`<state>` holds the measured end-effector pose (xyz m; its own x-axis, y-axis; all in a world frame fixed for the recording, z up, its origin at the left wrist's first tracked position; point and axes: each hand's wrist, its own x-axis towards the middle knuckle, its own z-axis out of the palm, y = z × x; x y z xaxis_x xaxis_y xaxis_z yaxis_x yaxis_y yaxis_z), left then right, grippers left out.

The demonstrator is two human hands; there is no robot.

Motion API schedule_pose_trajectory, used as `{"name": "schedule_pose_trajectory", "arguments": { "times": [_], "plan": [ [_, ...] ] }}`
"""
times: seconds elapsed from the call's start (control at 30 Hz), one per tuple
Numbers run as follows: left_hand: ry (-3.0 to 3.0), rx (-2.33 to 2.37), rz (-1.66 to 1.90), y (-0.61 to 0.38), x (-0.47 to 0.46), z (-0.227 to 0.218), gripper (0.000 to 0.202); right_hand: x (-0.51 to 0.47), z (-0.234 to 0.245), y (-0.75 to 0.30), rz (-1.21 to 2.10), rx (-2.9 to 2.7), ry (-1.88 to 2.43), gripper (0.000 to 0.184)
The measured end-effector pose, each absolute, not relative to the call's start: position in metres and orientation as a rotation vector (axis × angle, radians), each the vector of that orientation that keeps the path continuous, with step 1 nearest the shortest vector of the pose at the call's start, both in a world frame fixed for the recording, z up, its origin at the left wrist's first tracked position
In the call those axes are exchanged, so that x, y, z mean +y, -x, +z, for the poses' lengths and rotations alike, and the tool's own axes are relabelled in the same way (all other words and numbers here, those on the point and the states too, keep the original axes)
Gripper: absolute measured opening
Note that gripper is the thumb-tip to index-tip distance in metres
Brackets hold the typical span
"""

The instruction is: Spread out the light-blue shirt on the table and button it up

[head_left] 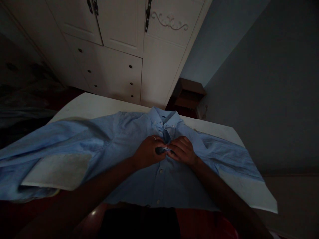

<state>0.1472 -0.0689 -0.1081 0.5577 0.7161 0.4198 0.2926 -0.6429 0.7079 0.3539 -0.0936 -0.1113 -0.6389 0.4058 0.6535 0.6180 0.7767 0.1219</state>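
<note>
A light blue button-up shirt (134,132) lies spread on a white table, its collar (156,116) toward the far edge and both sleeves stretched out sideways. At the front placket, my left hand (151,151) pinches the fabric, a ring on one finger. Close against it, my right hand (183,150) has its fingers closed on the other side of the same placket. Whatever button lies between the fingertips is hidden. Above the hands the placket gapes below the collar. Lower down, buttons (161,171) show along the closed front.
The white table (62,169) has rounded far corners, and the left sleeve in view hangs over its near edge. Beyond it stands a white wardrobe (119,73) with dark handles. A small brown cabinet (191,88) sits by the grey wall at the right.
</note>
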Motion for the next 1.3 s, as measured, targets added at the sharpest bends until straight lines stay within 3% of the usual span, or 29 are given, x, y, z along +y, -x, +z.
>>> {"name": "schedule_pose_trajectory", "arguments": {
  "times": [0.47, 0.7, 0.9, 1.3],
  "plan": [
    [-2.196, 0.997, 0.778, -0.15, -0.07, -0.108, 0.024, -0.089, -0.109, -0.349, -0.302, -2.383, 0.873, 0.008],
    [-2.045, 1.008, 0.716, -0.147, -0.067, -0.108, 0.023, -0.086, -0.114, -0.35, -0.09, -2.353, 0.896, 0.023],
    [-2.139, 0.97, 0.726, -0.145, -0.068, -0.112, 0.048, -0.085, -0.116, -0.35, -0.051, -2.406, 0.902, 0.029],
    [-2.472, 0.943, 0.724, -0.144, -0.074, -0.117, 0.051, -0.085, -0.115, -0.351, 0.116, -2.386, 0.908, 0.023]
  ]
}}
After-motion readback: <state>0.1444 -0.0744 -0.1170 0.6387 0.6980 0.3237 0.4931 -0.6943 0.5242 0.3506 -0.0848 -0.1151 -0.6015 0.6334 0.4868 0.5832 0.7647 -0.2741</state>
